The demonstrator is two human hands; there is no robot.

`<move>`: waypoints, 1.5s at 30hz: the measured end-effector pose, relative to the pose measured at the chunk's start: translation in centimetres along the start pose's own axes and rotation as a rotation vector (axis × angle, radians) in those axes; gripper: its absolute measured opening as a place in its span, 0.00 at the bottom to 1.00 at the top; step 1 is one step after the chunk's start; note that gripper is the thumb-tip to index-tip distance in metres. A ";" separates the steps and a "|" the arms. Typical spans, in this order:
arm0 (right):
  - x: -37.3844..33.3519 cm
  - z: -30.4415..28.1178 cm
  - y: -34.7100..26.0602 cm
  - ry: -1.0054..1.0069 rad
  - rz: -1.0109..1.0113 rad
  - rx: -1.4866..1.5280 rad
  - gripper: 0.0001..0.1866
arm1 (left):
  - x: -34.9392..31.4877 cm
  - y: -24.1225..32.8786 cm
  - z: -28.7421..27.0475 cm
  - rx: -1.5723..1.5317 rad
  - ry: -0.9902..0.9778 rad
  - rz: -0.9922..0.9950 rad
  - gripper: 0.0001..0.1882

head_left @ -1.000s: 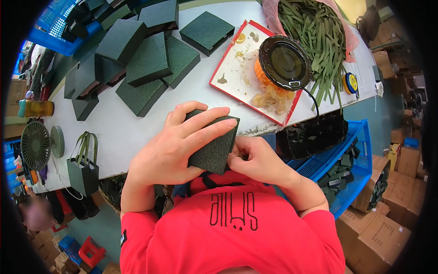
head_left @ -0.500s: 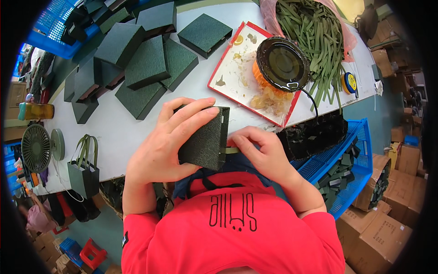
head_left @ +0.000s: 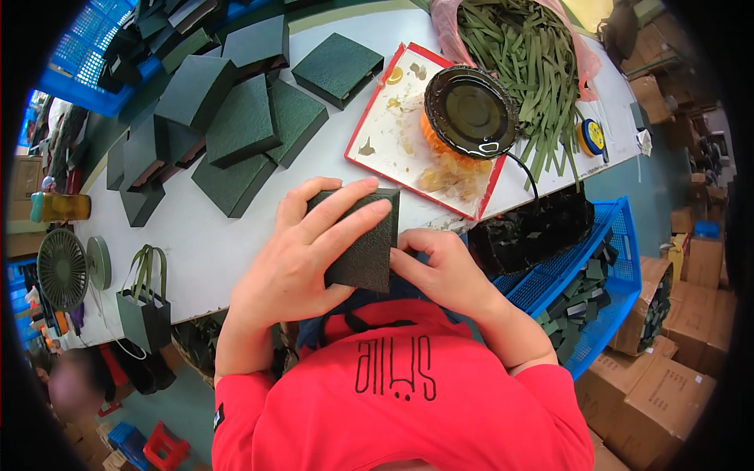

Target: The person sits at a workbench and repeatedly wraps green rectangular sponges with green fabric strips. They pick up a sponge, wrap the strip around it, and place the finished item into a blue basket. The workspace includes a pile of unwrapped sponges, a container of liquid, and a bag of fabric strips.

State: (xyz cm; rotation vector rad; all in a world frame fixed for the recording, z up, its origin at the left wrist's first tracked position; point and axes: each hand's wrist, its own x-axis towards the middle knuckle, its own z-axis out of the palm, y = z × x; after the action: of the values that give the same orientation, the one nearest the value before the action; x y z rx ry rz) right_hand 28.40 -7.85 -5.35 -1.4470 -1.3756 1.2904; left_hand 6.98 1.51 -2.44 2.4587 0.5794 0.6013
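Dark-green box (head_left: 363,255), head view, ctr of frame. L hand (head_left: 290,259) grips it from the left, fingers splayed over face, thumb at lower-L corner. R hand (head_left: 441,268) just right, fingertips at box's R edge; can't tell what's pinched. Long axis approx. up-down, top tipped slightly R.

The small box (head_left: 367,253) is dark green, straight-edged and finely grained. It is held with a broad face turned up and partly covered. It sits apart from the red-rimmed tray (head_left: 393,118), on the side nearer the person.
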 end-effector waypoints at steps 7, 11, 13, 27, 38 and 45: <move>-4.0 -1.8 -0.4 0.191 -0.112 0.204 0.08 | 0.0 -0.1 0.1 -0.059 0.223 -0.041 0.47; -3.7 -0.8 0.0 -0.209 0.265 0.391 0.14 | 0.1 0.0 0.4 -0.139 0.191 0.003 0.48; -3.6 -0.2 2.6 -0.210 0.225 0.582 0.15 | 0.3 0.2 0.6 -0.179 0.158 0.024 0.49; -3.1 -4.3 3.1 0.561 0.005 1.219 0.18 | -3.8 -1.4 -0.1 -0.051 0.073 -0.174 0.53; -1.0 -5.5 2.5 0.535 -0.068 0.884 0.10 | -2.9 -1.1 -0.2 -0.050 0.053 -0.151 0.50; 0.7 -6.4 2.1 0.525 0.024 0.597 0.13 | -1.9 -0.7 0.1 -0.059 0.013 -0.111 0.50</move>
State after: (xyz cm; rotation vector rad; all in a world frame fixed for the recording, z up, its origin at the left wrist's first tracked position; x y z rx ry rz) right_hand 35.00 -6.67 -6.14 -1.2490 -0.5630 1.0954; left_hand 5.33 1.03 -3.47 2.3522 0.6887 0.5819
